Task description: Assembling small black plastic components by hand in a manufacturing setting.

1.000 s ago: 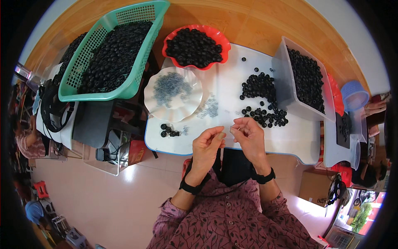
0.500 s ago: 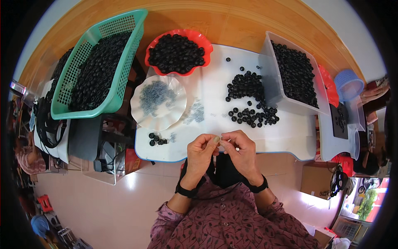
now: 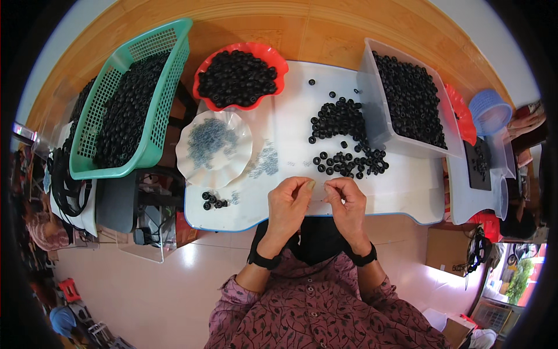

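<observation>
My left hand [image 3: 287, 205] is held over the front edge of the white table [image 3: 297, 110], thumb and fingertips pinched together. Facing it a short gap away, my right hand [image 3: 347, 205] is pinched in the same way. Whatever the fingertips hold is too small to make out. Beyond my right hand lie loose black ring-shaped pieces [image 3: 339, 121] in a spread heap. Tiny clear pieces [image 3: 266, 161] are scattered beyond my left hand. More of them are piled on a white wavy-edged plate [image 3: 233, 167]. A few black pieces [image 3: 213, 201] sit at the table's near left.
A red wavy bowl [image 3: 281, 68] of black pieces stands behind the plate. To the left is a green basket [image 3: 110, 173] full of them, to the right a translucent bin [image 3: 376, 110]. A blue basket [image 3: 489, 110] and a cardboard box [image 3: 450, 249] are farther right.
My hands have parted: their fingertips met before, and now there is a gap between them. The view has shifted slightly.
</observation>
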Demonstrator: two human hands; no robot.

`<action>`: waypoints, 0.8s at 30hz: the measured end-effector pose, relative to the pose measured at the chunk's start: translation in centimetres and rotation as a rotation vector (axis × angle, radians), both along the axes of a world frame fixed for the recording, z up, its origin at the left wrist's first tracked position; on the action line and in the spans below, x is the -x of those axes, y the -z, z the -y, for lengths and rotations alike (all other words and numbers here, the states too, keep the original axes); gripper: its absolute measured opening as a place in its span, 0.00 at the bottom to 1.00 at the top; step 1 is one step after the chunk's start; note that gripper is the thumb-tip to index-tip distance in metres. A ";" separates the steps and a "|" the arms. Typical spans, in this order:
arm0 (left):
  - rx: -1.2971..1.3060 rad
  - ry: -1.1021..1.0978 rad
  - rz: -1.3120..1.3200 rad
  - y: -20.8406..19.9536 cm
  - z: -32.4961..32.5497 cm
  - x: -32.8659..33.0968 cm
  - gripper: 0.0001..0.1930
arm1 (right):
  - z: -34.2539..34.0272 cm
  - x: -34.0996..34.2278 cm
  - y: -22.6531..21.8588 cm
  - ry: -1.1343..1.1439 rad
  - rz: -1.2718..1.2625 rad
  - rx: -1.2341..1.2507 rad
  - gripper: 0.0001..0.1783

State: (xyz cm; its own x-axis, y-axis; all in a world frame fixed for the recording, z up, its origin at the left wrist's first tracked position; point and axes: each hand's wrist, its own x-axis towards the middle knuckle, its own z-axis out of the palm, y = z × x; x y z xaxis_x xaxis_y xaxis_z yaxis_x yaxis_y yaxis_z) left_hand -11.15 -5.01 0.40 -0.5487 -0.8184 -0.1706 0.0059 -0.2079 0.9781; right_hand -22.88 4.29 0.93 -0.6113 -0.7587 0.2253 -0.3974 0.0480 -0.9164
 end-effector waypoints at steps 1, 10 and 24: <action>0.128 -0.022 0.050 0.2 0.2 0.2 0.08 | 0.1 0.3 0.0 0.006 0.000 -0.014 0.04; 0.603 -0.067 0.227 -0.1 2.2 3.9 0.08 | 0.4 1.2 1.8 0.044 -0.002 -0.029 0.05; 0.709 0.060 0.560 -0.3 2.1 5.4 0.12 | 0.4 1.4 2.0 0.036 -0.075 -0.021 0.05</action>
State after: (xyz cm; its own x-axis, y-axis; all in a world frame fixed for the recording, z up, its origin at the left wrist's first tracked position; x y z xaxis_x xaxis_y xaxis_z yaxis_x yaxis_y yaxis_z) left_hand -16.59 -7.12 0.70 -0.5820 -0.8060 0.1082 -0.5011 0.4602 0.7329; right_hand -24.30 3.84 -1.06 -0.6201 -0.7417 0.2554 -0.4622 0.0824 -0.8829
